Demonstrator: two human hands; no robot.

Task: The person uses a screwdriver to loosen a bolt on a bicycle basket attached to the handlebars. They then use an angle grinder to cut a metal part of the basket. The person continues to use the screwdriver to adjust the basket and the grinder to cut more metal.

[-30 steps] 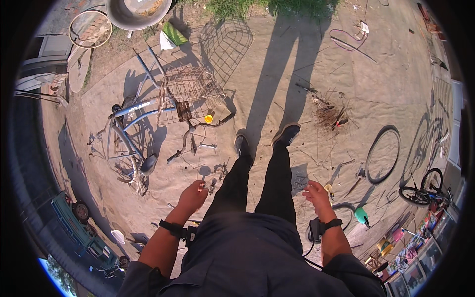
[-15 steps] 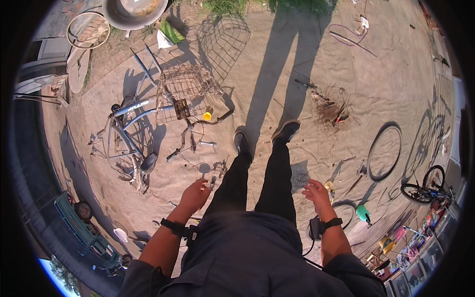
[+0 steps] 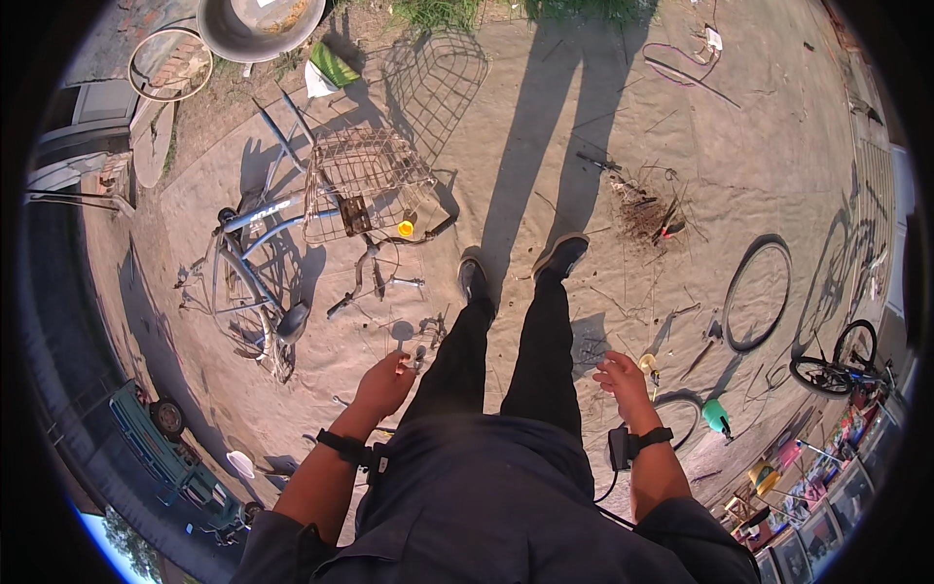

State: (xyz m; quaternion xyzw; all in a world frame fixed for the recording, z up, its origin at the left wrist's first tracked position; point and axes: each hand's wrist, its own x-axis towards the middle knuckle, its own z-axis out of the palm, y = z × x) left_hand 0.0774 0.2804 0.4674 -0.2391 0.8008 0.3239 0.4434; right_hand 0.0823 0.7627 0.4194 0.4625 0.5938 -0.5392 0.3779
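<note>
My left hand (image 3: 385,383) hangs by my left thigh with its fingers loosely curled and apart, holding nothing that I can see. Small metal parts lie on the ground just beyond it. My right hand (image 3: 621,383) hangs by my right thigh, fingers spread and empty, near a small cream-yellow item (image 3: 647,362). Ahead to the left lie a dismantled blue bicycle frame (image 3: 266,221), a rusty wire basket (image 3: 368,161), a handlebar (image 3: 368,255) and a small yellow cup-like object (image 3: 406,228).
Beside my feet at right are a debris pile (image 3: 650,216), a wheel rim (image 3: 757,292), a green container (image 3: 715,416) and a standing bicycle (image 3: 835,370). A large metal basin (image 3: 224,29) sits at upper left, a green vehicle (image 3: 170,462) at lower left, clutter (image 3: 778,477) at lower right.
The ground objects have shifted slightly in the view, mostly upward and a little left on the left side, as my head moves. My hands hang in almost the same places.
</note>
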